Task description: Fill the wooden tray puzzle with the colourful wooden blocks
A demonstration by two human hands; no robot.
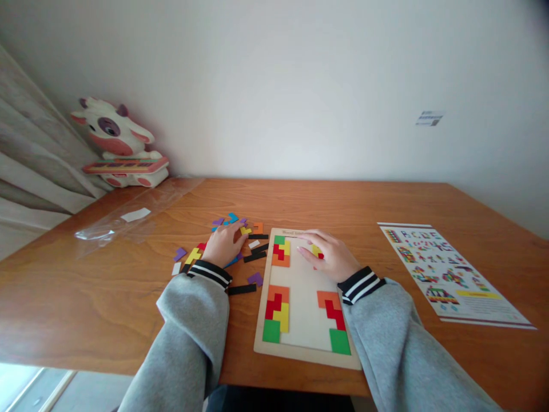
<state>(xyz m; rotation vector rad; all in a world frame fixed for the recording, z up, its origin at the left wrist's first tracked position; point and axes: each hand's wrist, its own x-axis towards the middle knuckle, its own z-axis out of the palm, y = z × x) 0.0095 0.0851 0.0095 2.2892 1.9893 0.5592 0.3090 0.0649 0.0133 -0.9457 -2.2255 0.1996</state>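
A wooden puzzle board (302, 315) with a pale inside lies before me. Coloured blocks fill parts of its corners: a green block (271, 331) at lower left, another green block (339, 341) at lower right, with red, yellow and orange ones beside them. My right hand (332, 254) is over the upper right corner, fingers stretched out, partly covering a yellow and red piece there. Left of the board, my left hand (223, 245) reaches into a pile of loose pieces, thumb and forefinger apart near a small yellow piece (245, 230). Its other fingertips are hidden.
Black strips (242, 289) and a purple piece (255, 278) lie between the pile and the board. A printed sheet (450, 274) is on the right of the table. At back left are a clear plastic bag (141, 209) and a cow toy with a keyboard (124, 146).
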